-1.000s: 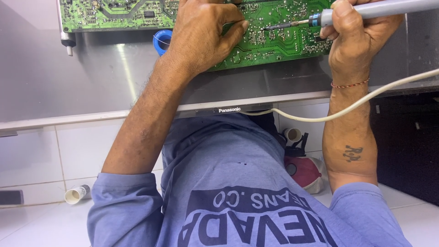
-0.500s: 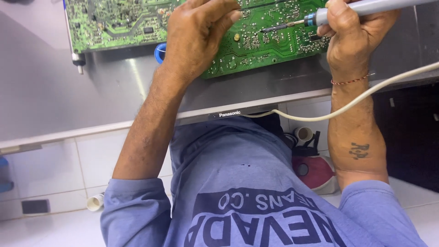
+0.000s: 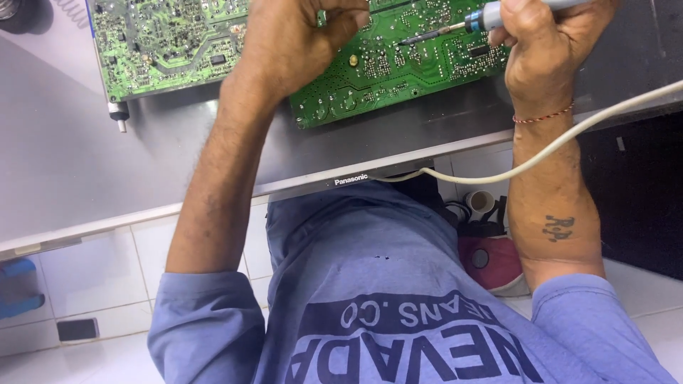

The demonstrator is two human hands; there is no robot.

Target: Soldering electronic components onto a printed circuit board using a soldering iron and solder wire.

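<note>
A green circuit board (image 3: 398, 78) lies solder side up on a grey flat panel (image 3: 85, 171). My left hand (image 3: 292, 43) rests on the board with its fingers curled into a loose fist; whether anything is inside them is hidden. My right hand (image 3: 548, 43) grips a soldering iron (image 3: 484, 16) with a blue collar. Its dark tip points left, just above the board beside my left thumb. A white cable (image 3: 569, 139) runs from the iron across my right forearm and under the panel's edge.
A second green board (image 3: 163, 43) sits to the left on the same panel. Below the panel's front edge is white tiled floor with a blue object (image 3: 18, 288), a small black piece (image 3: 77, 329), a white tape roll (image 3: 480, 203) and a red-and-white object (image 3: 491, 263).
My left hand's fingers have curled from a spread grip into a fist. The view has tilted, so the boards sit lower in the picture. The iron's tip stays over the same part of the board.
</note>
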